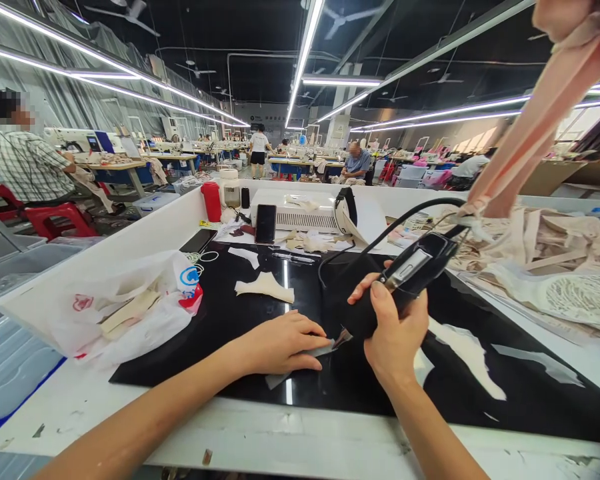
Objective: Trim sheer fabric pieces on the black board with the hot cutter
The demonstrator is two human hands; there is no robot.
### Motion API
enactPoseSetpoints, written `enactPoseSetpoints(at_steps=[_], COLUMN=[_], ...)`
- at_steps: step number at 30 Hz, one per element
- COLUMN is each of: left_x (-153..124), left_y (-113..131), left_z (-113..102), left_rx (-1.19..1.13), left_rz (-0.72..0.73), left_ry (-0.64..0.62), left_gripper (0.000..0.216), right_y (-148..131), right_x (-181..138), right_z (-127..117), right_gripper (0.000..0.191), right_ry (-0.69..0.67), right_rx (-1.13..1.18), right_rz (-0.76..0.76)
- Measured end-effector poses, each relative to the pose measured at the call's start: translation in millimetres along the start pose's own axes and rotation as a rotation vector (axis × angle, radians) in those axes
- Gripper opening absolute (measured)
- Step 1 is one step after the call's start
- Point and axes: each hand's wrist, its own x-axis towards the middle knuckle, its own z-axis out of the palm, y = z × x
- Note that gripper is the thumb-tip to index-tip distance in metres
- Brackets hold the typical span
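Observation:
My right hand is closed around a black corded hand tool, held tilted. Its small pointed metal tip is down near the fingers of my left hand. That hand lies flat with fingers stretched out, over a thin greyish translucent piece on a glossy black board. Part of this piece is hidden under the hand; whether the tip touches it I cannot tell. A cream cut-out fabric piece lies beyond my left hand. Another cream piece is right of my right hand.
A white plastic bag with cream pieces stands at left. A phone leans against a white vented machine. Beige fabric is heaped at right. A pink fabric strip hangs by the tool's cord. People sit at sewing tables beyond.

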Motion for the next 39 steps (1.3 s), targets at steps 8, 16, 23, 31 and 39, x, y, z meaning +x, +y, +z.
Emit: enactPoseSetpoints(at_steps=[8, 16, 23, 31, 39], left_x=[-3, -2, -2, -13, -37], left_y=[1, 0, -1, -5, -7], left_z=[3, 3, 9, 8, 12], left_rx=[0.053, 0.028, 0.029, -0.099, -0.111], left_rz=[-0.017, -0.037, -0.021, -0.178, -0.41], left_ry=[0.004, -0.002, 0.035, 0.116, 0.263], left_gripper=[0.048, 0.048, 0.045, 0.036, 0.019], right_y=[2, 2, 1, 2, -3], right_x=[-1, -1, -2, 1, 6], right_z=[-3, -3, -4, -7, -23], right_gripper=[0.029, 0.027, 0.035, 0.036, 0.058], right_ry=[0.004, 0.003, 0.0, 0.013, -0.019], right_rx=[-0.02, -0.034, -0.061, -0.116, -0.639], right_rz=[0.004, 0.0, 0.032, 0.027, -0.007])
